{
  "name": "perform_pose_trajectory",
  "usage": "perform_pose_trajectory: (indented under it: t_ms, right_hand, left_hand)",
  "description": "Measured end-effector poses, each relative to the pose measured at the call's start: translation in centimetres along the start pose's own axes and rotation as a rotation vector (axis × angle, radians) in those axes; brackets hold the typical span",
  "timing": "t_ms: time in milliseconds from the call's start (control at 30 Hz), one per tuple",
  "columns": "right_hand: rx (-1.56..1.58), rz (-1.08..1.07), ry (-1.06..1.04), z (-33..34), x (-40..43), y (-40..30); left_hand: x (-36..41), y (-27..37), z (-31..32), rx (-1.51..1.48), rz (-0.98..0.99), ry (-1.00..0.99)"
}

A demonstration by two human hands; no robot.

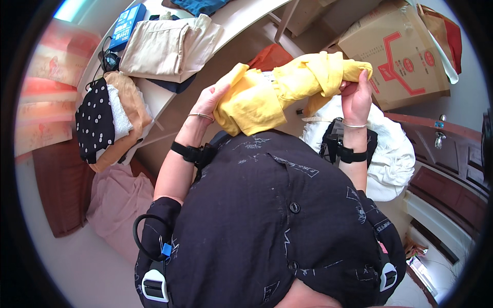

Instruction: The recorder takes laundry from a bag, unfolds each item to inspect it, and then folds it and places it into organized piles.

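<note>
A yellow cloth garment (265,102) is stretched between my two hands in front of my chest, its right part bunched and twisted. My left hand (210,101) grips its wide, folded end, the thumb lying on top of the cloth. At the narrow end, my right hand (356,90) pinches the fabric between thumb and fingers. Beyond the left hand, folded beige trousers (156,48) lie on a white shelf (235,27).
Black dotted, white and tan clothes (96,119) hang over the shelf's left end. A blue box (127,27) stands near the trousers. At the upper right is a cardboard carton (396,57); white fabric (389,154) lies beneath my right forearm. Pink cloth (119,204) is at lower left.
</note>
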State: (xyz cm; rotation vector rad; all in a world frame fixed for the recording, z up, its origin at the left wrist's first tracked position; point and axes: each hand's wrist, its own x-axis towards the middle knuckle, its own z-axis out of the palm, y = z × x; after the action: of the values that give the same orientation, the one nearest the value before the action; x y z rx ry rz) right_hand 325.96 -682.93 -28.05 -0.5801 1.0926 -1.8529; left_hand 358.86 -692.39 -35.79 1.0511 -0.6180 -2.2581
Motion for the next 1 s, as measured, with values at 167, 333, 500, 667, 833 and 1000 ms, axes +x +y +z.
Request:
perform_pose_trajectory:
  t_ms: [167,333,500,667,833,1000]
  right_hand:
    - [-0.325,0.173,0.051,-2.6,0.2,3.1]
    - [-0.658,0.344,-0.078,-2.5,-1.1,5.8]
    - [-1.385,0.22,-0.376,0.0,-1.5,6.5]
    - [-0.718,0.045,-0.416,5.9,-2.1,6.6]
    - [-0.279,0.331,-0.595,7.6,-1.5,7.3]
    - [-0.203,0.334,-0.564,8.4,-2.0,5.6]
  left_hand:
    - [-0.9,1.3,1.3,-0.034,-0.026,-0.144]
    - [-2.5,2.6,3.4,-0.203,0.066,-0.313]
    - [-2.8,2.4,4.0,-0.33,0.008,-0.42]
    - [-2.7,2.0,4.7,-0.32,-0.033,-0.469]
    - [-3.4,1.9,5.8,-0.316,-0.023,-0.488]
    - [-3.3,1.8,3.5,-0.312,-0.001,-0.461]
